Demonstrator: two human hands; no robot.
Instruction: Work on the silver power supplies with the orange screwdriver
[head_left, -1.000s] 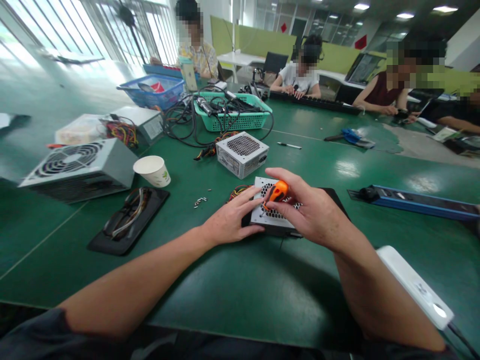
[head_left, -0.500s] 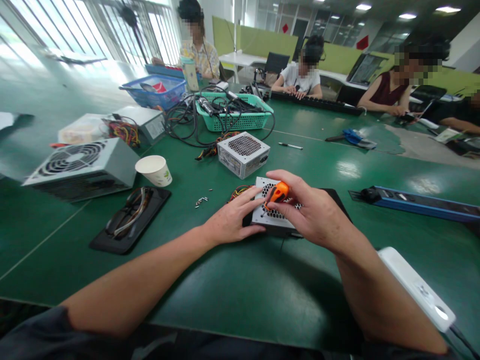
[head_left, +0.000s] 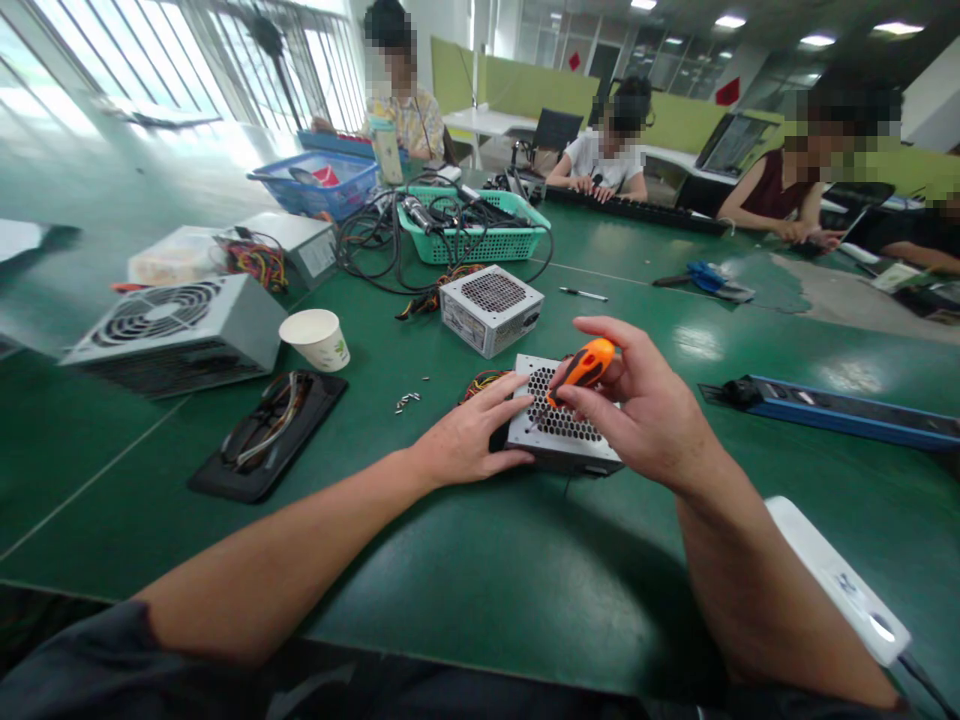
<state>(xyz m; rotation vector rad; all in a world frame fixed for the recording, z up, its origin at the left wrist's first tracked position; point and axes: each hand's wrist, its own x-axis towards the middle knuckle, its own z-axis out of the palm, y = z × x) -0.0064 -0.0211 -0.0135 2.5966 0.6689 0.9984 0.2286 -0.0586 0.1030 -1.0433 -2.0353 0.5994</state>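
Note:
A grey computer power supply (head_left: 564, 424) with a honeycomb-vented top lies in front of me. My left hand (head_left: 480, 432) grips its left end, fingers on the top and thumb along the near side. Between the thumb and fingers of my right hand (head_left: 637, 405) is an orange and black screwdriver (head_left: 589, 364), tilted, its shaft pointing down to the left. The tip is over the near left corner of the vented top; whether it touches a screw I cannot tell. Several small screws (head_left: 407, 402) lie on the green table left of my left hand.
Another power supply (head_left: 491, 305) stands behind, with a larger one (head_left: 187, 335), a paper cup (head_left: 315, 340) and glasses on a black case (head_left: 266, 435) leftward. A green basket (head_left: 472, 245) holds cables. A power strip (head_left: 832, 580) lies near my right arm. Several people sit across the table.
My right hand and the screwdriver have moved right and slightly up, and the handle leans more to the right. My left hand stays on the power supply. The view has shifted slightly.

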